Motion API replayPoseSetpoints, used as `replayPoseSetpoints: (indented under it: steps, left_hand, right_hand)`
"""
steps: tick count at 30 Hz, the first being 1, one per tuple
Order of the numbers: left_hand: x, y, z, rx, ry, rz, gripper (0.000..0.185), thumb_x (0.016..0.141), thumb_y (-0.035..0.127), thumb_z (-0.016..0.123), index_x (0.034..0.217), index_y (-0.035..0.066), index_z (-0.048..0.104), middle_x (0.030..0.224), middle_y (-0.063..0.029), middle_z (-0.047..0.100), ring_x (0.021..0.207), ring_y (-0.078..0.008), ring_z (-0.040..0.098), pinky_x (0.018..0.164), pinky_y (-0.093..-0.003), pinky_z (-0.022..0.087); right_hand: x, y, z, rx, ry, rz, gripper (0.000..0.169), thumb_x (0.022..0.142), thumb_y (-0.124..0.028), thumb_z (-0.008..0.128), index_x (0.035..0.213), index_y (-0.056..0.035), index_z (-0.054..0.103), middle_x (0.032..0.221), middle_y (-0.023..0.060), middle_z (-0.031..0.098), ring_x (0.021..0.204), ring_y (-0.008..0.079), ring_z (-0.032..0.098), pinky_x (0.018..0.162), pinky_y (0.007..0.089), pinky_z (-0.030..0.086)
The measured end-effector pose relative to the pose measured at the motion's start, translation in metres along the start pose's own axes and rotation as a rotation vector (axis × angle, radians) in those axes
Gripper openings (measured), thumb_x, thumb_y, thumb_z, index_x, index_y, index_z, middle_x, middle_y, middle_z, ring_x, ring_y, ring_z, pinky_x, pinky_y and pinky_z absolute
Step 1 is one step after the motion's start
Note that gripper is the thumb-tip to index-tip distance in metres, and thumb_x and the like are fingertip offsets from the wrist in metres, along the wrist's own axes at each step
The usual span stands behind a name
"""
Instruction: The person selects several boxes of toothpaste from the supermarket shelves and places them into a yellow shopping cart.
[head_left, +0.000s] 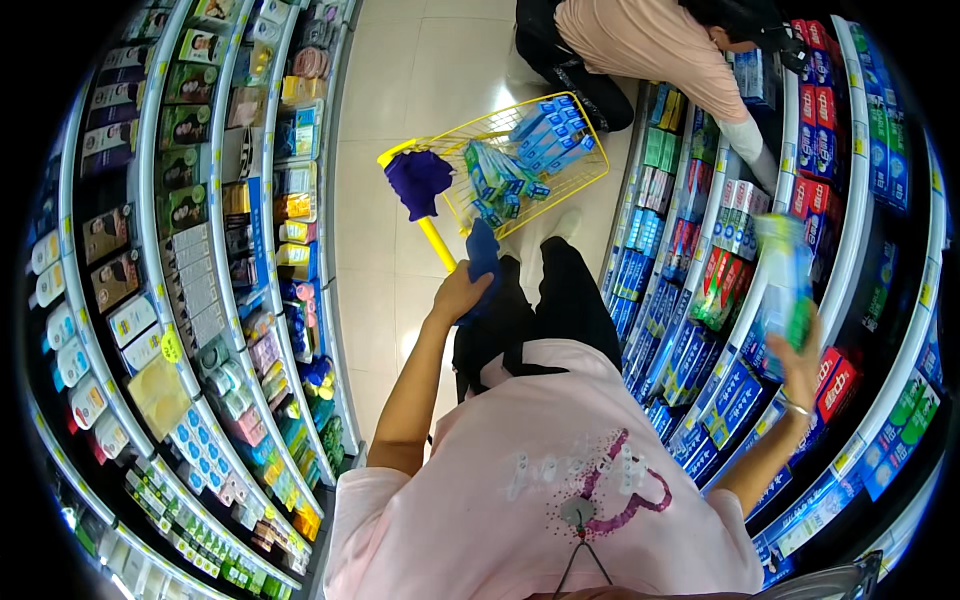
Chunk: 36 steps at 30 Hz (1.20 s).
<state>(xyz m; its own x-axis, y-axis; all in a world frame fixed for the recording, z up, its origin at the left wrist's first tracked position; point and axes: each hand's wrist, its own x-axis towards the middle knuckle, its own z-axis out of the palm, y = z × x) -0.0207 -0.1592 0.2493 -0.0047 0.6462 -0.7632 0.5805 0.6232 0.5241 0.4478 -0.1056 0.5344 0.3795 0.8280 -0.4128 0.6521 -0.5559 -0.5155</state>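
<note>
My left hand (461, 291) grips a blue cloth (482, 255) in front of my legs. Out to the right, my right hand (796, 364) holds a blurred bundle of green, white and blue toothpaste boxes (784, 277) beside the shelves. A yellow wire shopping basket (517, 115) stands on the floor ahead, with green toothpaste boxes (491, 176) and light-blue boxes (553, 135) inside. A purple cloth (418, 184) hangs over its yellow handle end. Red boxes (836, 382) lie on the shelf close to my right hand.
Another person (645, 37) crouches at the upper right and reaches into the shelf. The right shelving (844, 225) carries many toothpaste boxes. The left shelving (217, 150) holds packets and bottles. A tiled aisle floor (375, 300) runs between them.
</note>
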Motion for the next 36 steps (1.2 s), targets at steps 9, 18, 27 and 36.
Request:
replayPoseSetpoints:
  steps: [9,18,27,36]
  left_hand:
    - [-0.051,-0.063,0.003,-0.089,0.103,-0.142,0.052,0.085,0.042,0.061,0.110,-0.003,0.054,0.099,-0.0248,0.064,0.094,-0.0375,0.063,0.081,-0.0404,0.048]
    - [-0.085,-0.107,0.013,-0.285,0.151,-0.292,0.055,0.084,0.037,0.063,0.117,-0.005,0.053,0.107,-0.0239,0.063,0.099,-0.0335,0.062,0.087,-0.0354,0.047]
    - [-0.035,-0.067,0.034,-0.333,-0.035,-0.155,0.041,0.087,0.029,0.062,0.112,-0.003,0.054,0.099,-0.0160,0.064,0.089,-0.0244,0.062,0.082,-0.0335,0.049]
    - [0.012,0.043,0.019,-0.161,-0.097,-0.038,0.045,0.089,0.030,0.059,0.117,-0.004,0.051,0.105,-0.0194,0.062,0.095,-0.0283,0.061,0.086,-0.0336,0.047]
  right_hand:
    - [0.064,-0.038,0.357,0.290,-0.907,0.220,0.085,0.058,-0.042,0.079,0.120,0.0084,0.052,0.110,0.0215,0.060,0.098,0.0254,0.061,0.081,0.0335,0.049]
    - [0.104,-0.068,0.515,-0.400,-0.577,-0.134,0.083,0.067,-0.059,0.066,0.118,0.0068,0.058,0.122,0.0265,0.057,0.111,0.0357,0.058,0.093,0.0386,0.047]
    - [0.088,-0.047,0.249,0.003,-0.633,-0.371,0.037,0.089,-0.035,0.057,0.116,-0.0101,0.061,0.103,0.0127,0.067,0.092,0.0275,0.064,0.085,0.0367,0.049]
    - [0.171,0.060,-0.086,-0.554,0.962,-0.467,0.041,0.075,-0.026,0.070,0.106,-0.0012,0.062,0.106,0.0217,0.062,0.098,0.0391,0.058,0.087,0.0444,0.046]
